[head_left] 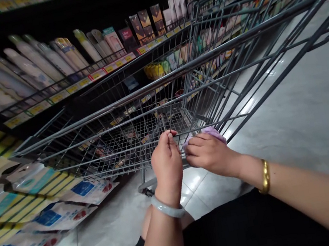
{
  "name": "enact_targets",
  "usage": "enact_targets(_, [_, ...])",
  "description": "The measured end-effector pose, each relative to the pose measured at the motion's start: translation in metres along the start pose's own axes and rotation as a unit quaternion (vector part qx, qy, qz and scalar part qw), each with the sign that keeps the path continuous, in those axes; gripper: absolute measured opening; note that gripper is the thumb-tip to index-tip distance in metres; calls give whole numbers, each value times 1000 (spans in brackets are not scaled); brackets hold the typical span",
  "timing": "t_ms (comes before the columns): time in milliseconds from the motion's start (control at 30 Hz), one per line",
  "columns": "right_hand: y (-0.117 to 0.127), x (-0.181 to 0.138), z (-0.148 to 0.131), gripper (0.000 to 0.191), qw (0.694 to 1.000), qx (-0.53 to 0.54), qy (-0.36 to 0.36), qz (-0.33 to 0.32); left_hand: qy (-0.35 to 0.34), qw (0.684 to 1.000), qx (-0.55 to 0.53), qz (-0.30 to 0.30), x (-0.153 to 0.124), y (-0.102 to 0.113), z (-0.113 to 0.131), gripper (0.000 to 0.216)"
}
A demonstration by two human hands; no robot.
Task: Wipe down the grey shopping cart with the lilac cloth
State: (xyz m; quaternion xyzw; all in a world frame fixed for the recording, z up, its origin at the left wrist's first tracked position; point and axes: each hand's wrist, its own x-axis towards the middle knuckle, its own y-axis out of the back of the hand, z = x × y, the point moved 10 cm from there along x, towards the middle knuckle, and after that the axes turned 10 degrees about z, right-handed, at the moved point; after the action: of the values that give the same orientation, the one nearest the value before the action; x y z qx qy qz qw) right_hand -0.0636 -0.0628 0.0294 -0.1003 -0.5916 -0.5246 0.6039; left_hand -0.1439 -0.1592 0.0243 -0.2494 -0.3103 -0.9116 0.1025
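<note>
Your forearms reach out over dark clothing, a pale green bangle [167, 208] on the left wrist and a gold bangle [265, 176] on the right. Your left hand [166, 158] is curled shut around a low wire of the grey shopping cart [175, 74], at its near end. Just beside it, your right hand [208, 153] holds a bunched purple cloth [213, 132] in closed fingers, pressed against the same low edge of the cart. Beyond the cart run store shelves [66, 89] with yellow price tags and upright tubes; flat blue-and-white packets [84, 190] lie lower left. Glossy grey floor tiles [309, 114] spread right.
</note>
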Motion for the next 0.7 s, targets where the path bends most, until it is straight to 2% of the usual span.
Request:
enact_targets(100, [31,8,14,3,996,15,-49,80,-22,999,38,27,0,12,8,32])
enact_targets(200, [61,12,32,13,983,-13,-92,158,-69,992,12,108,2,36,20,30])
enact_targets(300, [53,11,27,10,988,-69,-53,129,-119,964,13,235,2,66,26,22])
enact_targets(367, [39,9,19,8,993,-82,-14,87,-124,951,37,282,2,75,24,21])
enact_targets(433, [38,8,18,9,994,-72,-10,82,-125,949,60,283,4,74,23,27])
enact_targets(533, [58,10,34,10,986,-57,-69,139,-144,955,78,248,4,62,25,34])
enact_targets(600, [65,10,43,14,979,-63,-109,159,-132,965,66,217,5,54,21,40])
enact_targets(700, [48,14,30,7,988,-83,-72,104,-100,974,46,196,7,48,12,44])
